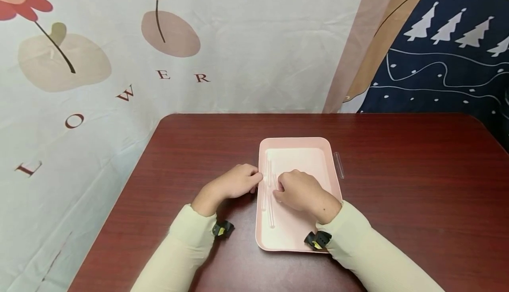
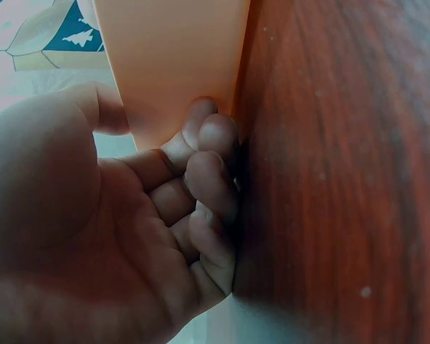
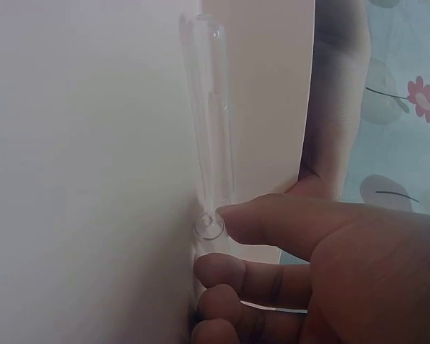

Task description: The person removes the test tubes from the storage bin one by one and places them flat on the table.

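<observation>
A pale pink tray [image 1: 302, 239] lies on the table, with several clear tubes [image 1: 271, 214] lengthwise along its left side. My left hand [image 1: 237, 180] grips the tray's left rim, thumb over the edge and curled fingers low against the outer wall [image 2: 179, 57]. Inside the tray, my right hand [image 1: 298, 190] reaches down beside the tubes. In the right wrist view, its thumb [image 3: 261, 218] meets the round mouth of a clear tube [image 3: 213, 129], which lies along the side wall. The other fingers [image 3: 218, 272] rest below the thumb, spaced apart from it.
Another clear tube [image 1: 339, 165] lies on the dark red table [image 1: 405, 186] just outside the tray's right edge. Behind the table hang a pale printed cloth [image 1: 258, 62] and a dark blue cloth [image 1: 433, 75] with white trees.
</observation>
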Available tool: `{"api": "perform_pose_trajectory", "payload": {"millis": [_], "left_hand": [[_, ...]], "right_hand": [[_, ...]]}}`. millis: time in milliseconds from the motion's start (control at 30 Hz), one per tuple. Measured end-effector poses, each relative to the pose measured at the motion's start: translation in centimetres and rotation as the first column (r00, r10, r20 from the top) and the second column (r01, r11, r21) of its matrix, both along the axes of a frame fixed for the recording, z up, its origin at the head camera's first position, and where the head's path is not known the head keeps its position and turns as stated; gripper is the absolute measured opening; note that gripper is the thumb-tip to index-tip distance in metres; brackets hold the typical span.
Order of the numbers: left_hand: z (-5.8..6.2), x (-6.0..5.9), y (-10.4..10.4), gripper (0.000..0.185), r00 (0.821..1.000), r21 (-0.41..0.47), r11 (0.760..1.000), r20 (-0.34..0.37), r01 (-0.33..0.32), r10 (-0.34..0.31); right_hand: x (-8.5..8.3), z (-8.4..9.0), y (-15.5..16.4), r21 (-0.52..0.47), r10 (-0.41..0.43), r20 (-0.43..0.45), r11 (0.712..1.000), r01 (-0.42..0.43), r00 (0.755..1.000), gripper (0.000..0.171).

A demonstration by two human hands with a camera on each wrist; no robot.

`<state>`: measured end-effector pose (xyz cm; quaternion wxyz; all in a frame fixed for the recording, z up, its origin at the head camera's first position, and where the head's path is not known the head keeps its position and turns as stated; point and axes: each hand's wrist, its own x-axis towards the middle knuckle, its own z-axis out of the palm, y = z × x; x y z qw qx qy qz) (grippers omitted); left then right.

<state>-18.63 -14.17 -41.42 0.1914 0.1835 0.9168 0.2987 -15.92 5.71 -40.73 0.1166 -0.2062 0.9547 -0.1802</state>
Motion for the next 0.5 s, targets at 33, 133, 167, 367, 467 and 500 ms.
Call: {"api": "perform_pose_trajectory", "payload": {"millis": [33, 133, 167, 367, 467, 500], "left_hand": [[0.01, 0.01, -0.01, 0.033, 1.000, 0.001, 1.000, -0.001, 0.001, -0.001], [0.00, 0.03, -0.02, 0.033, 1.000, 0.004, 1.000, -0.001, 0.004, -0.004], [0.00, 0.04, -0.02, 0.033, 1.000, 0.004, 1.000, 0.001, 0.003, -0.003], [-0.07, 0.03, 0.01, 0.033, 1.000, 0.002, 1.000, 0.000, 0.005, -0.005], [-0.08, -0.02, 0.05, 0.033, 1.000, -0.002, 1.000, -0.008, 0.006, -0.006], [-0.08, -0.03, 0.06, 0.033, 1.000, -0.004, 1.000, -0.008, 0.007, -0.007]], "right_hand": [[0.00, 0.01, 0.01, -0.001, 0.000, 0.000, 1.000, 0.000, 1.000, 0.036], [0.01, 0.00, 0.06, -0.002, 0.002, 0.002, 1.000, -0.002, 1.000, 0.035], [0.02, -0.02, 0.08, -0.001, 0.003, 0.003, 1.000, -0.003, 1.000, 0.035], [0.12, -0.02, 0.23, -0.004, 0.011, -0.013, 1.000, -0.011, 1.000, 0.033], [0.14, 0.11, 0.33, -0.002, 0.013, -0.036, 1.000, -0.013, 0.999, 0.032], [0.14, 0.18, 0.36, -0.001, 0.013, -0.039, 1.000, -0.013, 0.999, 0.032]]}}
